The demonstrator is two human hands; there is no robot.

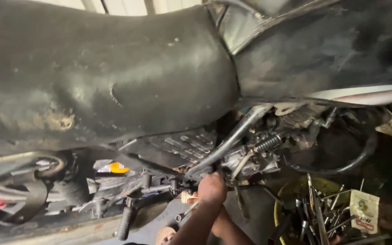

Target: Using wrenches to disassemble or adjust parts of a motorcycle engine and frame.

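Fingers of our right hand (212, 187) close on a part beneath the motorcycle engine (250, 156); we cannot tell which. Below, our left hand (188, 198) holds a slim, dull metal wrench (186, 212), ring end down.

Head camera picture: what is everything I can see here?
Motorcycle seat: one, worn black, upper left.
Fuel tank: one, dark, upper right.
Engine parts: grey metal, centre, under the seat.
Footpeg: one, black rubber, lower left.
Basin: one, yellow, lower right, full of metal tools.
Packet: one, pale, beside the basin.
Wrench: one, silver, by the hands.
Hands: one reaching up at the engine; another barely shows below.
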